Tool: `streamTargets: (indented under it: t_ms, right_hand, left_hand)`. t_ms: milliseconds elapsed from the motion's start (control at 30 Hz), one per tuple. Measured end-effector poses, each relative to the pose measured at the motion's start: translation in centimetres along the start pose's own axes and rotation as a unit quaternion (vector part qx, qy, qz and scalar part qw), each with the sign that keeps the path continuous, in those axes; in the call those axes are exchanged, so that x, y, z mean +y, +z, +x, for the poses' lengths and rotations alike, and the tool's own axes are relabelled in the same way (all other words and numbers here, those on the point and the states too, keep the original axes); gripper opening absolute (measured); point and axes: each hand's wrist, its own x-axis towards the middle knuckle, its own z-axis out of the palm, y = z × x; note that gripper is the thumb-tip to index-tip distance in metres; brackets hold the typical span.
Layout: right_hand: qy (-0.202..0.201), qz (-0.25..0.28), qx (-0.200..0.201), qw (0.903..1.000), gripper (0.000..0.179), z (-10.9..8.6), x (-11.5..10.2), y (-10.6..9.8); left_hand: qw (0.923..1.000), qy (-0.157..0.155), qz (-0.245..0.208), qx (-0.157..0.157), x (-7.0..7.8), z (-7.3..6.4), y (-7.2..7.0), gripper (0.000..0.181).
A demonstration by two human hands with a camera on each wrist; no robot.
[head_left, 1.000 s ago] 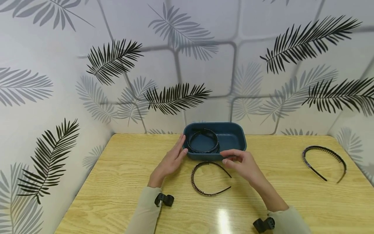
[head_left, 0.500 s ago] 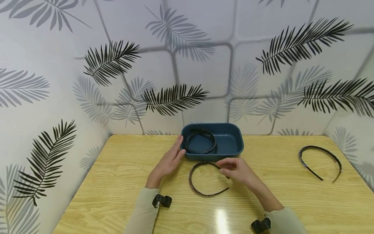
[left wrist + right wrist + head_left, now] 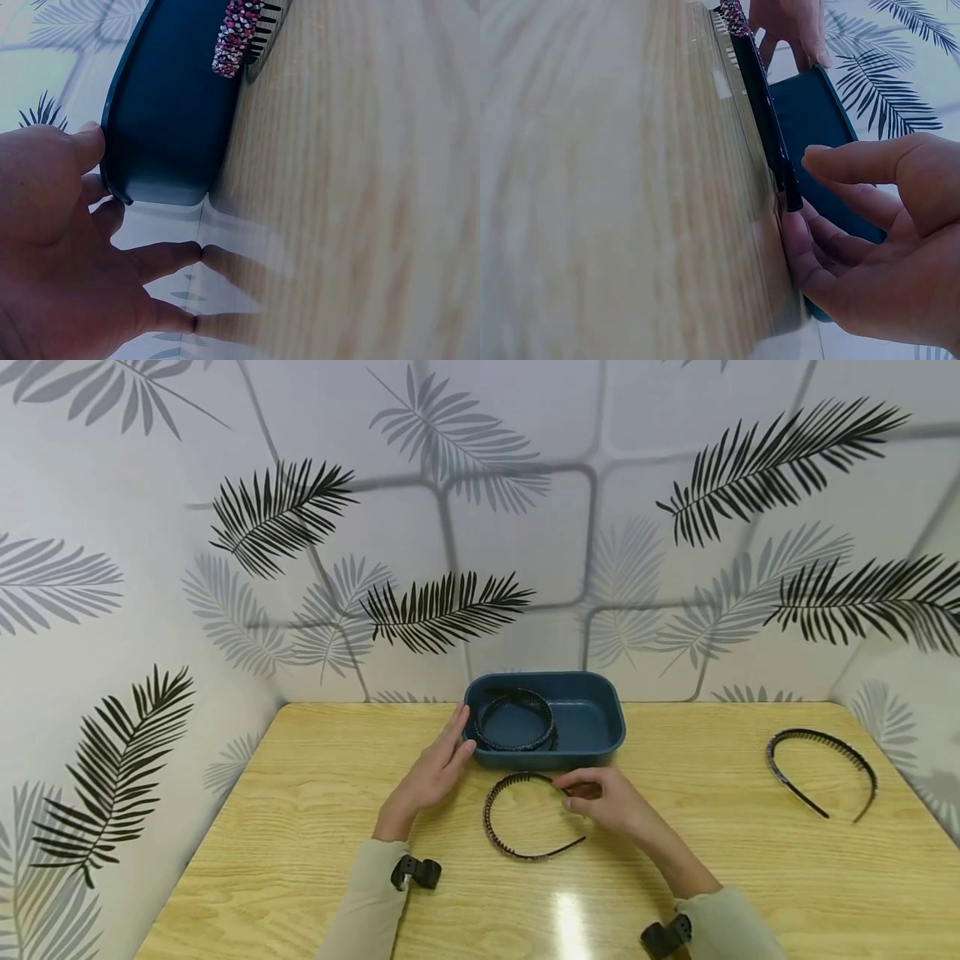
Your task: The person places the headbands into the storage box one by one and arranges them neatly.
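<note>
Left hand (image 3: 429,774): fingers straight and spread, laid against the left end of the blue box (image 3: 536,761), thumb at its rim.
Right hand (image 3: 609,800): in front of the box's right half, thumb and bent fingers narrowly set about the box-side tip of the toothed headband (image 3: 487,821); whether they pinch it, I cannot tell.
Right hand's shift: from the box's front rim a second ago to lower down, at that tip; attention seems to pass from box to band.
Toothed headband's place: on the wooden table (image 3: 262,827), just in front of the box.
Its pointing: bow to the left, open end to the right, long axis roughly parallel to the box's long front wall.
Other bands: a dark headband (image 3: 551,718) inside the box's left half; a spare headband (image 3: 821,735) well right of it.
</note>
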Motion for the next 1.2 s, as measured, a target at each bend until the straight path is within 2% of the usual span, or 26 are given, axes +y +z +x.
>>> streamTargets:
  t_ms: [200,500,733,933,1067,1200]
  right_hand:
    - [-0.027,-0.021,-0.016,0.9993,0.020,0.34,0.37,0.03]
    - [-0.015,-0.025,-0.014,0.9995,0.020,0.26,0.39,0.05]
    - [0.027,0.007,0.006,0.9996,0.021,0.12,0.10,0.01]
    - [0.017,0.043,-0.021,0.9987,0.025,0.05,-0.05,0.03]
    - [0.028,0.073,-0.036,0.9963,0.026,-0.13,-0.24,0.01]
    - [0.028,0.075,-0.049,0.9956,0.028,-0.22,-0.33,-0.03]
  left_hand:
    - [1.0000,0.001,0.002,0.000,-0.16,0.07,-0.11,0.063]
    - [1.0000,0.008,0.000,0.005,-0.20,0.10,-0.01,0.063]
    - [1.0000,0.006,-0.001,0.007,-0.23,0.05,0.06,0.062]
    - [1.0000,-0.002,-0.001,0.002,-0.07,-0.05,0.02,0.063]
    - [1.0000,-0.001,0.001,-0.001,0.05,-0.07,-0.01,0.063]
    - [1.0000,-0.001,0.003,0.000,0.15,-0.03,-0.01,0.062]
